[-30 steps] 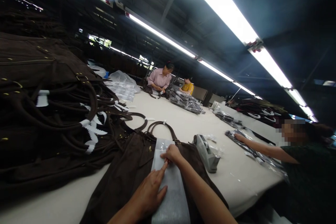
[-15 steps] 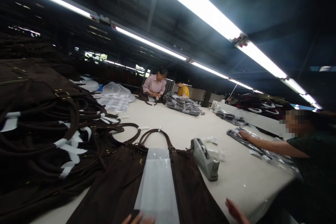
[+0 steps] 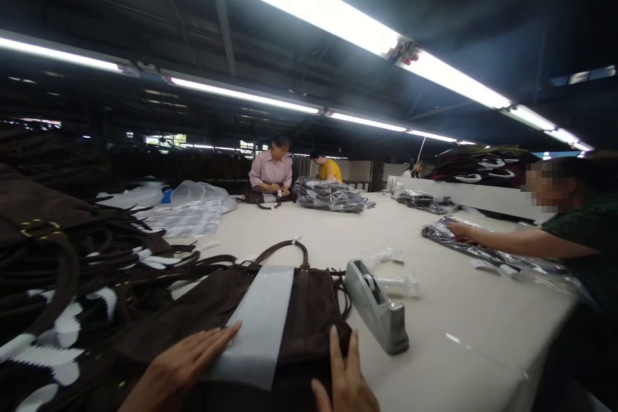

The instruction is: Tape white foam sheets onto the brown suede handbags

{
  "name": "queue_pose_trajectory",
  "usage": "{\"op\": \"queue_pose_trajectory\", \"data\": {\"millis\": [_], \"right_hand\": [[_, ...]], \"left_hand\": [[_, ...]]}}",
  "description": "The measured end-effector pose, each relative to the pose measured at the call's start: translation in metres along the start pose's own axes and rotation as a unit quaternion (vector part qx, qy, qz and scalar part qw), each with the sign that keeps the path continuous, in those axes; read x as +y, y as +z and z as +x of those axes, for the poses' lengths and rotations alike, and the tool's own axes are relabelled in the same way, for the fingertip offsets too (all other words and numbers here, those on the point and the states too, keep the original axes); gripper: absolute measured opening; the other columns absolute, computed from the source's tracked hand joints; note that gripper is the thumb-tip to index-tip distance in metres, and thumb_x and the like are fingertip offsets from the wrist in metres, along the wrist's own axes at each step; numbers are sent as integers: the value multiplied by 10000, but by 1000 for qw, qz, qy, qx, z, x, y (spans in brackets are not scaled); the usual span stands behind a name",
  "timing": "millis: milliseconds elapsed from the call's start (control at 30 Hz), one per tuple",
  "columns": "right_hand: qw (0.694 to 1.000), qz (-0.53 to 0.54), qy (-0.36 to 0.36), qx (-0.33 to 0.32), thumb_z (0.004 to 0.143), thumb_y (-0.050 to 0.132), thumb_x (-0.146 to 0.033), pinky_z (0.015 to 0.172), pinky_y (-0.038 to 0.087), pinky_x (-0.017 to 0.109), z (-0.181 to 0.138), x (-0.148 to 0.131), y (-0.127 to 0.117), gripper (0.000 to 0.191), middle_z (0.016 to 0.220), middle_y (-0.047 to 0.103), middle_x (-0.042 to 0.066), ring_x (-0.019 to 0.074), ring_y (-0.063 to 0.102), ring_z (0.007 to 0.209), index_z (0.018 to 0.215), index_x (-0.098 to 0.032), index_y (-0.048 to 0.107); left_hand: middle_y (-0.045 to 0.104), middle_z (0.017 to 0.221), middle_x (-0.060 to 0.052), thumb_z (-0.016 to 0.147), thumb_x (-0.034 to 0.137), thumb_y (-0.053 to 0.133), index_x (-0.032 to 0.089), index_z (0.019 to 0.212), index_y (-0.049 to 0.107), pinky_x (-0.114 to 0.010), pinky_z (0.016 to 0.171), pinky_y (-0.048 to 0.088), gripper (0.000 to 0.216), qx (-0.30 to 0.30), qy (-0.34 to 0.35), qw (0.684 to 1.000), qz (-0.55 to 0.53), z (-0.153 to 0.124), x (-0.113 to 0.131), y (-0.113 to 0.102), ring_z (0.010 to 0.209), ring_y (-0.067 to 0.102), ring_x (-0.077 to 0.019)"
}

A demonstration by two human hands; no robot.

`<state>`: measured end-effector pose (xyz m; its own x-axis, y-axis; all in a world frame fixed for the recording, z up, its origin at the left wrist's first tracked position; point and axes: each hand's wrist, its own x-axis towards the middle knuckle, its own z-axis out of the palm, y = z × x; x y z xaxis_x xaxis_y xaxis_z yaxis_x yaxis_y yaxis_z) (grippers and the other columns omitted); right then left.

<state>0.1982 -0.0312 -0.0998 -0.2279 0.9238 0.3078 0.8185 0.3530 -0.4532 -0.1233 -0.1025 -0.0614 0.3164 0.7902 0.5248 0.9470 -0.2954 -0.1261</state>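
Resting on the brown bag point(image 3: 311, 309): left hand point(image 3: 181, 360), laid flat, fingers extended together, released, at the left edge of the translucent sheet point(image 3: 263, 322). Right hand point(image 3: 350, 380): fingers spread, grasping nothing that I can see from my remote post, at the bag's near right corner. Bag: lying on the pale surface point(image 3: 463, 328) directly before me, between a heap of like bags point(image 3: 38, 206) at left and a grey tape dispenser point(image 3: 379, 315) at right. Handle point(image 3: 303, 252): arched beyond the bag's far edge. Sheet: one, running from far edge toward near, over the bag's middle. Handling, as I judge it: bag soft, floppy, fairly light, best lifted by the handle or supported at both sides; sheet thin, slippery, apt to slide or crease, best taken by its edges.
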Motion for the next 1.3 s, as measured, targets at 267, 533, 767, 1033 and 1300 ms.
{"op": "queue_pose_trajectory", "data": {"millis": [267,533,767,1033,1300], "right_hand": [[998,0,-53,-23,847,546,-264,1067,375,465,100,-30,65,778,1561,-10,147,340,187,1421,1517,-143,171],[991,25,-77,-108,929,364,-527,1173,104,527,109,-8,87,627,1541,219,148,300,173,1439,1423,-148,430],[988,32,-108,-104,936,374,-480,1178,112,489,123,6,82,570,1516,321,127,274,243,1425,1419,-185,444],[989,37,-103,-104,920,410,-422,1172,107,462,128,10,83,527,1509,345,115,255,266,1418,1391,-198,485],[991,32,-93,-91,919,391,-324,1164,138,418,129,6,72,463,1472,422,104,218,331,1388,1339,-200,543]], "left_hand": [[620,1299,-21,831,44,295,279,1407,433,-357,1034,447,638,17,-82,994,68,120,-84,67,1169,593,-195],[608,1226,-150,902,62,222,151,1470,282,-397,993,411,579,-51,-180,976,116,265,-109,139,1111,563,-251],[519,1328,-123,915,379,519,177,1375,405,-537,1046,356,515,-148,-206,965,71,318,-130,203,1221,492,-275],[619,1221,-153,761,32,519,144,1484,208,-389,985,439,794,-217,-180,959,26,241,-134,172,1142,584,-252],[336,1513,-177,714,-3,373,90,1501,48,-440,1150,264,856,-128,-184,974,-31,186,-86,157,1410,290,-249]]}}
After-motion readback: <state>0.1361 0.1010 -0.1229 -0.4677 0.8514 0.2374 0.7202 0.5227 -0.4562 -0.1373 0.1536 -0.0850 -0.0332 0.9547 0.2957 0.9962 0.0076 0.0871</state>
